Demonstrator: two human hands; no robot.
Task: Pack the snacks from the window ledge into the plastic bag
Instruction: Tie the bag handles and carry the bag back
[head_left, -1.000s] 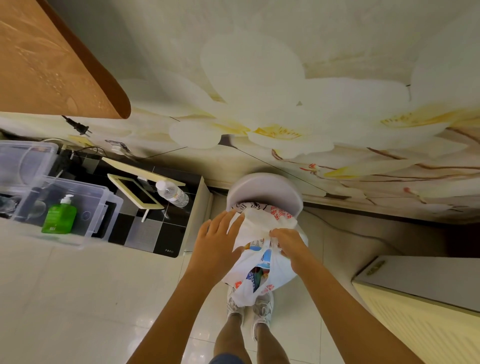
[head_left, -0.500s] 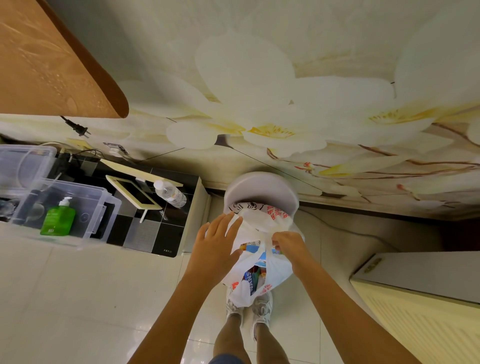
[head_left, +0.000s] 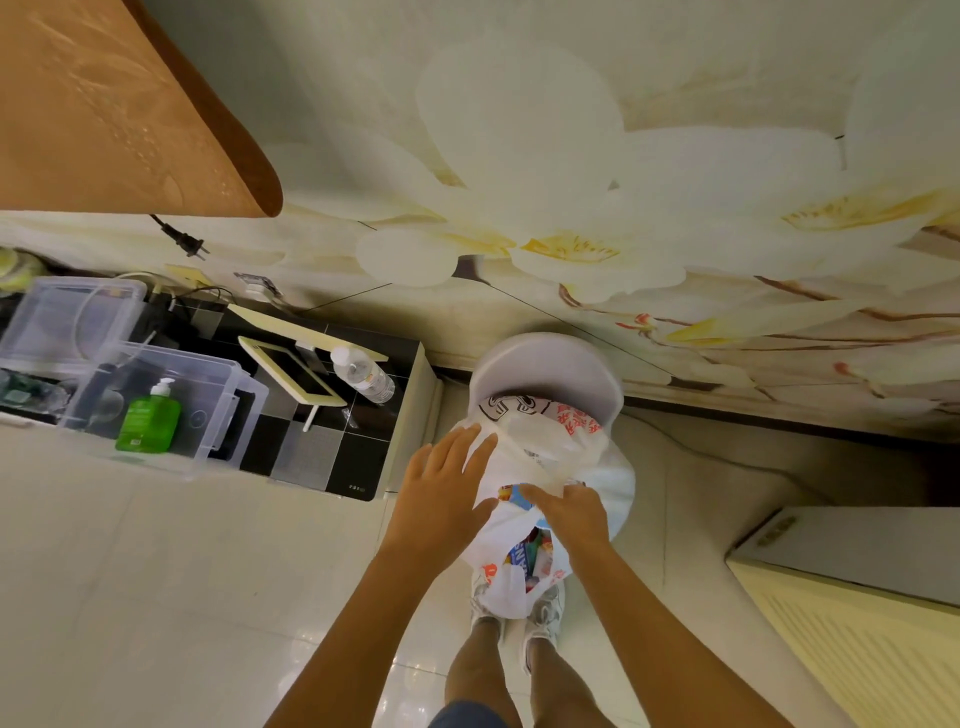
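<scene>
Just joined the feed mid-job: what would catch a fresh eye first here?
Two bare hands at a white plastic bag on a round stool at centre: the left hand lies flat on its side, the right hand pinches its rim. Colourful snack packets show inside. At left, a green pump bottle stands in a clear bin.

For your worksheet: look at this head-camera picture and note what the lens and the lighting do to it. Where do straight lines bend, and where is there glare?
Head view: wide-angle distortion bows the wall base and the wooden board; soft, even light with faint shadows; glare on the glossy floor tiles near the feet; the plastic bag looks washed out between the hands.
</scene>
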